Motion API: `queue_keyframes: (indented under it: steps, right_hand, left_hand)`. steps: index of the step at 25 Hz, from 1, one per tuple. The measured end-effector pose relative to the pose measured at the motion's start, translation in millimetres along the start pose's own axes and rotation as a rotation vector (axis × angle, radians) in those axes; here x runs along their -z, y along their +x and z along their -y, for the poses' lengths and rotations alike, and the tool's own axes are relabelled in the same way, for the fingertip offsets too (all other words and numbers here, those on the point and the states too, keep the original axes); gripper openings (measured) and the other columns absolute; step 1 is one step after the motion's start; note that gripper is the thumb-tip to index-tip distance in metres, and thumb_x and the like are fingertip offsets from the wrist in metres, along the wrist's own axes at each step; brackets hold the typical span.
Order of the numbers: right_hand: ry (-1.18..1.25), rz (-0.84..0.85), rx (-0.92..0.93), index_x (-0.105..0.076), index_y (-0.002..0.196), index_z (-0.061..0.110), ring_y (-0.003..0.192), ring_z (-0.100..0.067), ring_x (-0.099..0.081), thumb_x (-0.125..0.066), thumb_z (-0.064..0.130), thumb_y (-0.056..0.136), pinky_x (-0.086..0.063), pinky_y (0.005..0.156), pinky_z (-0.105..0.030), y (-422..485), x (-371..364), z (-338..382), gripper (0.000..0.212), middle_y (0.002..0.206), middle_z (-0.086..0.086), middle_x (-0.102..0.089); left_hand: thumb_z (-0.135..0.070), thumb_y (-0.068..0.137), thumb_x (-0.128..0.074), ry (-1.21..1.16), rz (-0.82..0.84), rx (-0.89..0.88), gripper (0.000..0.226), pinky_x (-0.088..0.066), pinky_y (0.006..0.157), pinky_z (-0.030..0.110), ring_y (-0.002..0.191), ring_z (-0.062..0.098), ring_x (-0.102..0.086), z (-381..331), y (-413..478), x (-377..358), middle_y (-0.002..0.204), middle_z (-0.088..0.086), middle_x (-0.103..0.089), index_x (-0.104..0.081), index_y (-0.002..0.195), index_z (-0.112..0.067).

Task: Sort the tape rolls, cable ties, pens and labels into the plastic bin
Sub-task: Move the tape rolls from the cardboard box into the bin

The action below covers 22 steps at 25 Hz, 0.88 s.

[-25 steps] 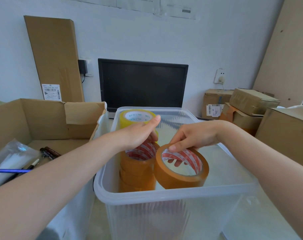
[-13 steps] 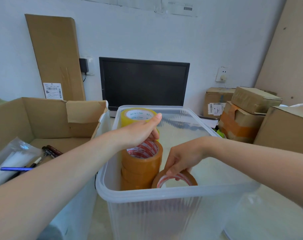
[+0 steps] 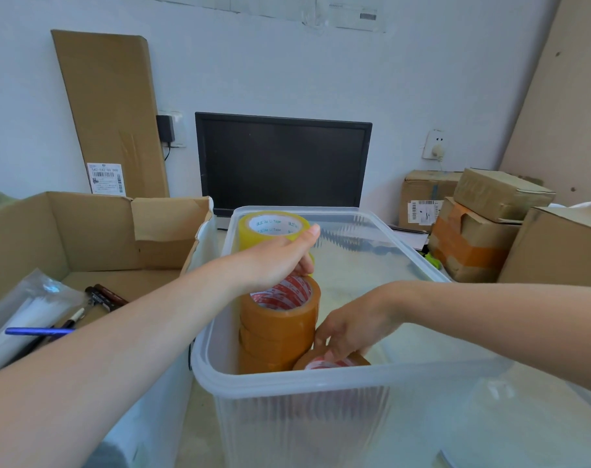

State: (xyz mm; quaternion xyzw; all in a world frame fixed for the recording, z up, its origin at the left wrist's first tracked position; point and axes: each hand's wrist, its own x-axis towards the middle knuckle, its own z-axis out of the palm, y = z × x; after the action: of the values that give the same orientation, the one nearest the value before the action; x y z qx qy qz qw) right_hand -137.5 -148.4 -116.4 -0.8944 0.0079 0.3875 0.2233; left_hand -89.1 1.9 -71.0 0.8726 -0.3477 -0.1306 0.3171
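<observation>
The brown tape roll (image 3: 331, 362) lies low in the near part of the clear plastic bin (image 3: 321, 383), just beside the stack of brown tape rolls (image 3: 277, 329), with the right hand (image 3: 351, 329) and its fingers clamped on its top edge. The left hand (image 3: 277, 261) curls its fingers over the stack's top roll. If the right hand knocks the stack as it comes out, or the left lets go early, the tall stack could topple; pens (image 3: 108, 297) wait in the cardboard box (image 3: 84, 231).
</observation>
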Motion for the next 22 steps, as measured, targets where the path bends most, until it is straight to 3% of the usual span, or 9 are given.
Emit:
queue_keyframes:
  steps: [2, 6, 13, 17, 20, 22]
  right_hand:
    - [0.024, 0.011, 0.006, -0.041, 0.134, -0.001, 0.104, -0.018, -0.050, -0.042, 0.008, 0.099, -0.049, 0.074, -0.016, -0.2, -0.2, -1.2, 0.036, 0.141, -0.021, -0.046]
    - [0.007, 0.085, 0.015, -0.043, 0.138, 0.008, 0.109, -0.013, -0.049, -0.047, 0.005, 0.097, -0.045, 0.095, -0.027, 0.3, -0.2, -0.7, 0.042, 0.143, -0.011, -0.047]
    - [0.121, 0.140, 0.027, -0.040, 0.138, -0.003, 0.115, -0.022, -0.052, -0.043, 0.011, 0.099, -0.046, 0.096, -0.025, -8.0, 7.6, 2.9, 0.041, 0.143, -0.019, -0.045]
    - [-0.013, -0.079, 0.024, -0.048, 0.135, 0.007, 0.121, -0.017, -0.054, -0.047, 0.032, 0.097, -0.043, 0.102, -0.031, -27.2, 23.8, 12.3, 0.046, 0.136, -0.007, -0.055]
    - [-0.012, -0.250, 0.097, -0.058, 0.124, 0.007, 0.105, -0.011, -0.063, -0.047, 0.035, 0.097, -0.050, 0.094, -0.027, -55.3, 43.7, 17.7, 0.041, 0.118, -0.002, -0.064]
    - [-0.052, -0.378, 0.153, -0.062, 0.112, 0.008, 0.094, -0.007, -0.067, -0.047, 0.037, 0.096, -0.053, 0.087, -0.023, -73.0, 54.5, 25.0, 0.036, 0.108, -0.001, -0.068]
  left_hand:
    - [-0.059, 0.092, -0.005, -0.002, 0.003, 0.004, 0.076, -0.036, 0.094, 0.027, 0.115, 0.014, -0.051, 0.0, -0.3, -0.4, 0.120, 0.000, -0.061, -0.064, 0.112, -0.016]
    - [-0.057, 0.093, -0.005, 0.011, 0.004, -0.008, 0.075, -0.035, 0.092, 0.026, 0.112, 0.013, -0.050, -2.1, -2.4, -0.2, 0.119, -0.001, -0.060, -0.064, 0.114, -0.015]
    - [-0.057, 0.093, -0.006, 0.006, -0.002, -0.015, 0.074, -0.034, 0.093, 0.026, 0.109, 0.011, -0.049, -3.9, -3.8, -0.8, 0.113, -0.005, -0.058, -0.064, 0.114, -0.016]
    - [-0.054, 0.095, -0.009, 0.016, -0.007, -0.002, 0.068, -0.035, 0.091, 0.025, 0.106, 0.011, -0.050, -7.4, -7.5, -0.7, 0.109, -0.006, -0.057, -0.063, 0.114, -0.017]
    - [-0.054, 0.095, -0.019, 0.118, 0.024, -0.029, 0.058, -0.043, 0.096, 0.028, 0.111, 0.014, -0.054, -9.5, -9.1, 4.7, 0.111, -0.004, -0.059, -0.062, 0.114, -0.018]
    - [-0.051, 0.095, -0.032, 0.252, 0.014, -0.061, 0.050, -0.047, 0.090, 0.031, 0.105, 0.017, -0.058, -10.9, -13.2, 19.4, 0.105, -0.002, -0.060, -0.061, 0.111, -0.014]
